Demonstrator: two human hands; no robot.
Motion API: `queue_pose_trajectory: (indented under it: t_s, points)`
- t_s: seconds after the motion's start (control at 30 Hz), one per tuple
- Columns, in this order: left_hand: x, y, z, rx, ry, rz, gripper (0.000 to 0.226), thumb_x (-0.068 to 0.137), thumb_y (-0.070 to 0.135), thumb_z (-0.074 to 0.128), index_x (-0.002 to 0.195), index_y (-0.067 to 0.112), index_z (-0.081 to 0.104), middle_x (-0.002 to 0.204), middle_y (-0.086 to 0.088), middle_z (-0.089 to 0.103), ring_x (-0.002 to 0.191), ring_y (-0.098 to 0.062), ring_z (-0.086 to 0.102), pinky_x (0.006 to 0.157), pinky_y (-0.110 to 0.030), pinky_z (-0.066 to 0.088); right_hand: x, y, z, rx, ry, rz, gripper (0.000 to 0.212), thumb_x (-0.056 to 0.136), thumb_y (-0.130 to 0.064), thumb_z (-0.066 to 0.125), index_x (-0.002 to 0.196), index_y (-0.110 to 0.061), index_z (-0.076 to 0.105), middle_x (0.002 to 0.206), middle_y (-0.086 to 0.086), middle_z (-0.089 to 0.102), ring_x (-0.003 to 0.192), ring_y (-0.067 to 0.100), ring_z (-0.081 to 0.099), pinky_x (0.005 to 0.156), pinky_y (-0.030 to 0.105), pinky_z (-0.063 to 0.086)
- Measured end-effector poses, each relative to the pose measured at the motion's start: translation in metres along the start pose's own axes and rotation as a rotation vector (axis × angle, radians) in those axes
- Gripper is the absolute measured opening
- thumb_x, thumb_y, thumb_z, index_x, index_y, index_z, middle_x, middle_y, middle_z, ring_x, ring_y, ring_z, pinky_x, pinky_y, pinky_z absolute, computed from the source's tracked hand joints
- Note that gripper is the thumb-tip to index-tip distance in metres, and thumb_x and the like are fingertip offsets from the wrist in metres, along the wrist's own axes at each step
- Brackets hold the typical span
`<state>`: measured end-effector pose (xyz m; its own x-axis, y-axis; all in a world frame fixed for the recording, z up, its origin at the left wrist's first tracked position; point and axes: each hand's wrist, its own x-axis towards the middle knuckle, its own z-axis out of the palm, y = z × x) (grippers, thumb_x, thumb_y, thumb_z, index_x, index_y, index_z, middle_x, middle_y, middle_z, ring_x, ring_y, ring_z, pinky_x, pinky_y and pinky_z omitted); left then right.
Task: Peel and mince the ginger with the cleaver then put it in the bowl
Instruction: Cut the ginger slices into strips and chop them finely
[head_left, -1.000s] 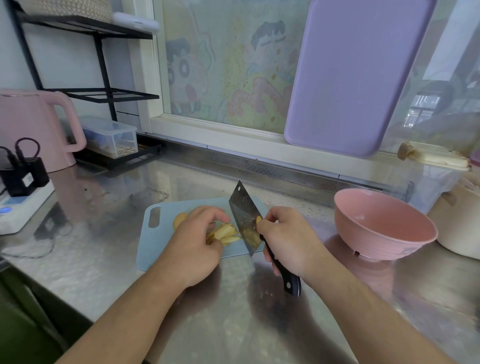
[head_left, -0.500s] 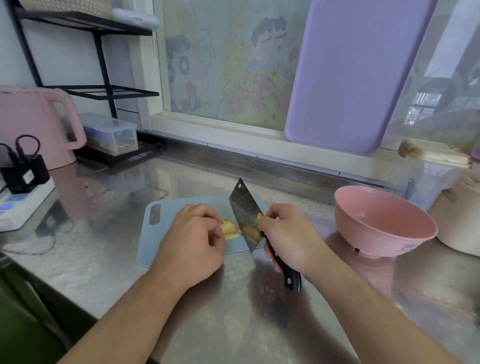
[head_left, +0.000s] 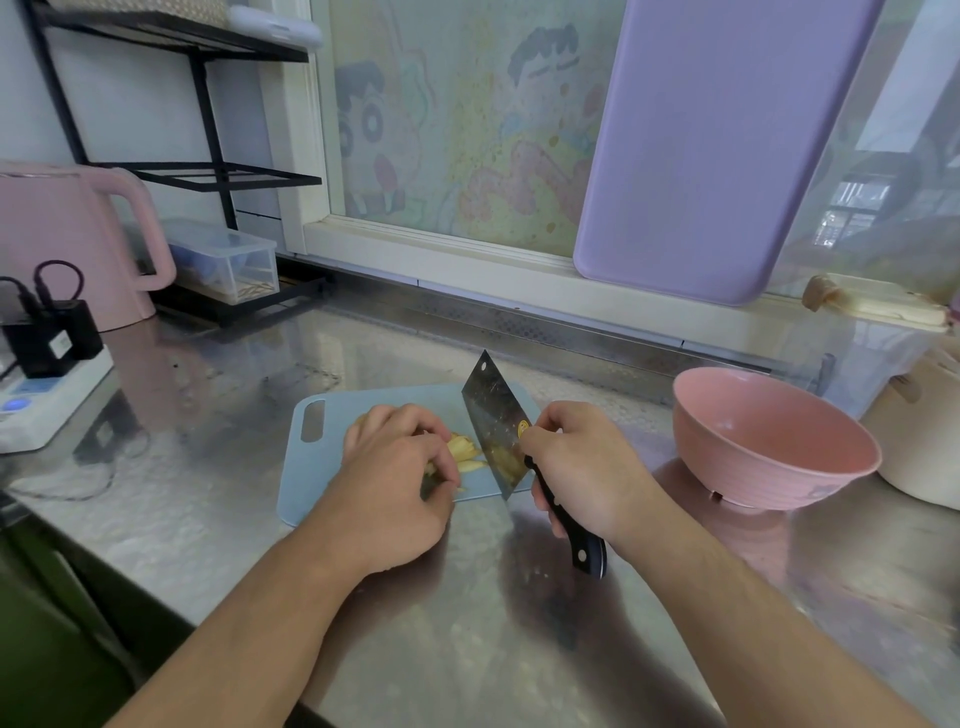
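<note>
Ginger (head_left: 464, 451) lies in pale yellow slices on the light blue cutting board (head_left: 332, 467), near the middle of the steel counter (head_left: 467, 649). In the head view, the left hand (head_left: 400, 478) rests on the board with its fingers curled down over the slices, pinning them in place; part of the ginger is hidden under the knuckles. Just to the right, the cleaver (head_left: 496, 431) stands on its edge on the board, its blade touching the exposed ends of the slices, its tip pointing far and slightly left. The right hand (head_left: 582, 467) grips the cleaver where blade meets handle, fingers wrapped round it, the thumb side pressed against the flat of the blade near a small yellow sticker; the black riveted handle sticks out below the palm toward the near side.

To the right of the board, well apart from it, a pink bowl (head_left: 769, 447) sits upright on the counter. At the far left stand a pink kettle (head_left: 67, 239), a clear plastic box (head_left: 228, 265) under a black wire rack (head_left: 171, 104), and a white power strip (head_left: 47, 400) with black plugs. A lilac board (head_left: 717, 145) leans against the window at the back, beside a faded cartoon picture (head_left: 447, 130) on the glass. A cream-coloured pot (head_left: 924, 441) is partly cut off at the right edge.
</note>
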<state>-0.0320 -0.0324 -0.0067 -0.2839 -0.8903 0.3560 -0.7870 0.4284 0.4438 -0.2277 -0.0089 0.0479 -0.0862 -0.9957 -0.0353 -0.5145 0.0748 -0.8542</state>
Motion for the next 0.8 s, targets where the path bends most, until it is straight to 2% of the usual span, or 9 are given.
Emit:
queue_pose_trajectory:
  t_s: [0.13, 0.23, 0.33, 0.47, 0.6, 0.63, 0.7, 0.73, 0.8]
  points:
    - [0.003, 0.004, 0.003, -0.031, 0.065, 0.005, 0.021, 0.097, 0.021, 0.067, 0.081, 0.035, 0.063, 0.117, 0.027, 0.050, 0.121, -0.005, 0.034, 0.103, -0.023, 0.022, -0.001, -0.001, -0.001, -0.002, -0.002, 0.000, 0.015, 0.093, -0.015, 0.047, 0.093, -0.004, 0.056, 0.052, 0.011, 0.061, 0.035, 0.025, 0.050, 0.043, 0.026, 0.041]
    - [0.009, 0.008, 0.006, -0.032, 0.152, 0.002, 0.019, 0.099, 0.019, 0.063, 0.087, 0.034, 0.063, 0.114, 0.021, 0.054, 0.118, -0.008, 0.036, 0.107, -0.030, 0.029, -0.002, -0.002, 0.000, -0.006, -0.003, -0.009, 0.015, 0.093, -0.016, 0.047, 0.093, -0.004, 0.056, 0.053, 0.013, 0.061, 0.035, 0.025, 0.051, 0.044, 0.026, 0.041]
    - [0.013, 0.008, 0.010, -0.011, 0.165, -0.029, 0.014, 0.099, 0.025, 0.067, 0.088, 0.033, 0.064, 0.109, 0.017, 0.057, 0.116, -0.011, 0.040, 0.106, -0.034, 0.035, -0.002, -0.002, 0.001, -0.017, -0.002, -0.018, 0.016, 0.093, -0.015, 0.047, 0.094, -0.003, 0.057, 0.052, 0.012, 0.061, 0.035, 0.026, 0.052, 0.044, 0.027, 0.041]
    - [0.012, 0.007, 0.010, -0.051, 0.159, -0.057, 0.013, 0.097, 0.031, 0.072, 0.086, 0.031, 0.064, 0.107, 0.017, 0.054, 0.112, -0.008, 0.040, 0.096, -0.028, 0.037, -0.004, -0.004, 0.002, -0.040, 0.004, -0.028, 0.016, 0.093, -0.017, 0.047, 0.094, -0.004, 0.057, 0.051, 0.010, 0.061, 0.034, 0.025, 0.052, 0.044, 0.027, 0.041]
    - [0.008, 0.006, 0.006, -0.075, 0.178, -0.069, 0.004, 0.099, 0.030, 0.064, 0.095, 0.031, 0.064, 0.112, 0.018, 0.054, 0.113, -0.006, 0.043, 0.098, -0.029, 0.042, -0.004, -0.005, 0.002, -0.047, 0.001, -0.035, 0.018, 0.094, -0.019, 0.047, 0.095, -0.004, 0.056, 0.054, 0.012, 0.063, 0.035, 0.025, 0.053, 0.047, 0.029, 0.043]
    - [0.007, 0.006, 0.005, -0.066, 0.164, -0.087, 0.006, 0.098, 0.033, 0.065, 0.103, 0.033, 0.062, 0.117, 0.019, 0.053, 0.117, -0.007, 0.042, 0.099, -0.029, 0.041, -0.003, -0.004, 0.002, -0.052, 0.005, -0.031, 0.017, 0.094, -0.019, 0.047, 0.096, -0.004, 0.056, 0.055, 0.012, 0.063, 0.035, 0.025, 0.053, 0.046, 0.029, 0.043]
    - [0.006, 0.006, 0.005, 0.015, 0.108, -0.102, 0.030, 0.093, 0.042, 0.067, 0.121, 0.035, 0.058, 0.125, 0.020, 0.052, 0.127, -0.009, 0.040, 0.108, -0.028, 0.034, -0.003, -0.004, 0.002, -0.063, 0.016, -0.027, 0.017, 0.093, -0.019, 0.047, 0.095, -0.005, 0.056, 0.055, 0.011, 0.063, 0.035, 0.025, 0.054, 0.046, 0.029, 0.042]
    - [0.006, 0.005, 0.005, 0.065, 0.089, -0.095, 0.036, 0.091, 0.046, 0.066, 0.125, 0.035, 0.057, 0.125, 0.020, 0.054, 0.129, -0.011, 0.040, 0.112, -0.027, 0.027, -0.003, -0.003, 0.002, -0.066, 0.018, -0.027, 0.017, 0.093, -0.019, 0.047, 0.095, -0.005, 0.056, 0.054, 0.010, 0.063, 0.035, 0.025, 0.054, 0.046, 0.028, 0.041]
    - [0.007, 0.008, 0.005, 0.104, 0.083, -0.083, 0.033, 0.091, 0.049, 0.065, 0.122, 0.037, 0.058, 0.117, 0.021, 0.058, 0.124, -0.011, 0.045, 0.110, -0.024, 0.018, -0.003, -0.004, 0.002, -0.063, 0.015, -0.028, 0.017, 0.092, -0.019, 0.047, 0.095, -0.004, 0.056, 0.054, 0.011, 0.062, 0.034, 0.026, 0.053, 0.046, 0.029, 0.041]
